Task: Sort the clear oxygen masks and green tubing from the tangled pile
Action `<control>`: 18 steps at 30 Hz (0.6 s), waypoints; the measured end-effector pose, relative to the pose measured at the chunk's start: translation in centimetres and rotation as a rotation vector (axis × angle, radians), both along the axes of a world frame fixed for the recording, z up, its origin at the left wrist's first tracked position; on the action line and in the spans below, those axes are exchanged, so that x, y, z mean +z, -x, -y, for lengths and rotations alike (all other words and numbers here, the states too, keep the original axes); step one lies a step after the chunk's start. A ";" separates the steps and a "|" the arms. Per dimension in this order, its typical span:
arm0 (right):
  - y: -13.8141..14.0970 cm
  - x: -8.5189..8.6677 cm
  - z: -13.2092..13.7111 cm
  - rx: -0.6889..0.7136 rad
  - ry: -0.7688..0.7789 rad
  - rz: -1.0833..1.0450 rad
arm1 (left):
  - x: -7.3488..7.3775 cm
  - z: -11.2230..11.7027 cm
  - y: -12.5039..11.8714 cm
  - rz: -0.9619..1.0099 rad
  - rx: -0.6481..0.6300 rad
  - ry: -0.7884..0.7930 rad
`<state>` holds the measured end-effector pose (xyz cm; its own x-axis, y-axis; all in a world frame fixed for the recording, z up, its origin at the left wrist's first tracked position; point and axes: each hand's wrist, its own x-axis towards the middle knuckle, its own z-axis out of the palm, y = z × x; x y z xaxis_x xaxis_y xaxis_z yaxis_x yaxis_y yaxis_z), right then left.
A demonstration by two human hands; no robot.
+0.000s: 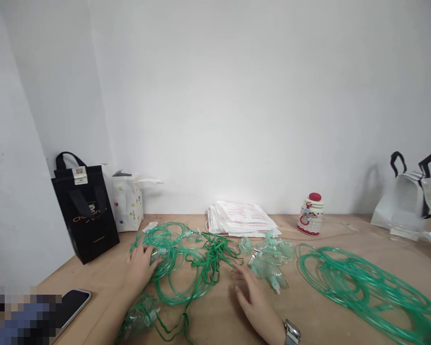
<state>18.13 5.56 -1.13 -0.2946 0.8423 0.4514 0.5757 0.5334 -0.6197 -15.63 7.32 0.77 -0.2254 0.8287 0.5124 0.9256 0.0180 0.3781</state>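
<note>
A tangle of green plastic tubing point(187, 258) lies on the wooden table point(345, 239) in front of me. My left hand point(141, 268) rests on the left side of the tangle, fingers spread over a clear connector. My right hand point(253, 299), with a wristwatch, lies flat and open on the table just left of a heap of clear green masks point(269, 261). Another clear mask point(140, 316) lies by my left forearm. A second, larger coil of green tubing point(359, 282) sits to the right.
A black paper bag point(86, 211) and a small white dotted bag point(128, 203) stand at the back left. A stack of white packets point(242, 219), a red-and-white jar point(311, 214) and a white bag point(405, 199) line the wall. A phone point(70, 302) lies near left.
</note>
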 end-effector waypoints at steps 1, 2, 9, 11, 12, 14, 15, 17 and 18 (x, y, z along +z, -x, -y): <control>0.0 0.1 0.1 0.000 -0.007 -0.006 | 0.5 0.2 -0.4 0.020 -0.035 -0.020; 0.0 0.2 0.2 0.004 -0.016 -0.011 | 1.1 0.5 -0.9 0.044 -0.076 -0.040; 0.6 1.4 1.2 0.091 -0.072 0.013 | 3.5 3.3 -6.8 0.262 -0.326 -0.049; 0.7 1.5 1.3 0.106 -0.082 0.031 | 3.6 4.0 -8.2 0.315 -0.359 -0.041; 0.7 1.5 1.3 0.108 -0.087 0.041 | 3.6 4.2 -8.8 0.367 -0.373 -0.038; 0.6 1.7 1.4 0.105 -0.103 0.064 | 3.6 4.5 -9.6 0.542 -0.407 -0.035; 0.6 1.8 1.4 0.102 -0.119 0.075 | 3.7 4.5 -9.9 0.660 -0.425 -0.041; 0.9 2.2 1.5 0.107 -0.172 0.093 | 3.8 4.4 -10.1 0.879 -0.464 -0.059; 1.3 2.4 1.5 0.118 -0.202 0.101 | 3.9 4.3 -10.1 0.943 -0.484 -0.069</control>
